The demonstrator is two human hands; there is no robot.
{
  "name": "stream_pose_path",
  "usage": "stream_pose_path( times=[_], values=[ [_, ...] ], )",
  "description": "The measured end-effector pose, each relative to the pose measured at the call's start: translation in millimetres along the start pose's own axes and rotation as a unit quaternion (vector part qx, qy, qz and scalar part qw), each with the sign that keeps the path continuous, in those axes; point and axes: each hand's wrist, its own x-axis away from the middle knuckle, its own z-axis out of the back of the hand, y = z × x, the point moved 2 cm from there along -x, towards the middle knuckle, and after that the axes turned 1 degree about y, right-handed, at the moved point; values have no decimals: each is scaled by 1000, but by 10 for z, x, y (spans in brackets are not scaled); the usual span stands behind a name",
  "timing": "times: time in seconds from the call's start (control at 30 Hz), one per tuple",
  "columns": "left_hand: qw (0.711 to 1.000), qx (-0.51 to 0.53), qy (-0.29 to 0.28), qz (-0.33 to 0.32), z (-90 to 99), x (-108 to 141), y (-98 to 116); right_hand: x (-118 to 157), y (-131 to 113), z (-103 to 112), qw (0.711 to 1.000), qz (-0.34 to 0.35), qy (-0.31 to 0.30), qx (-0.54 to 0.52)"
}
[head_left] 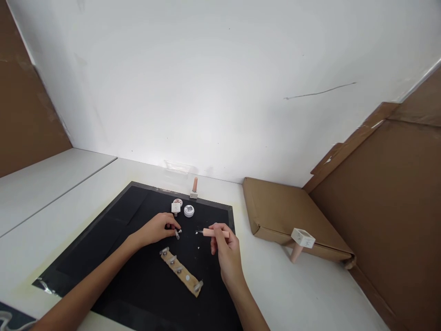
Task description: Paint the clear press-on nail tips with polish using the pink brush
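Observation:
My left hand [165, 226] pinches a small translucent piece [177, 234] with a whitish end, just above the black mat [144, 276]. In my right hand [225, 248] is a tool with a pinkish handle [215, 233], held like a pen. Its thin dark tip points left toward the left hand, with a white bit [196, 232] at or beside it; whether they touch I cannot tell. Nearer to me lies a tan strip [182, 274] bearing several translucent pieces and a white dot. Beyond the hands sit a round white container [189, 211] and a white block [175, 207].
Partly behind the block is another round white-rimmed item [178, 202]. A wooden-handled white block [194, 188] stands at the mat's far edge, and a similar one [303, 238] on the right. A flat cardboard box [289, 207] rests against the white wall [206, 92].

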Motion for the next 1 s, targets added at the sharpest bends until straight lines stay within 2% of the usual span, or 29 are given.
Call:
stream_pose_path(
  times=[0.27, 0.63, 0.83, 1.0],
  values=[
    [1000, 11, 12, -6, -60, -2, -54, -20, 40, 2, 1000, -3, 0, 20],
    [1000, -3, -12, -26, -101, -25, -95, -38, 9, -6, 999, -8, 9, 34],
    [999, -38, 18, -21, -143, -48, -93, -54, -18, 18, 999, -12, 16, 41],
    [996, -73, 35, -44, -159, -38, -81, -80, 11, 41, 999, -22, 18, 44]
  ],
)
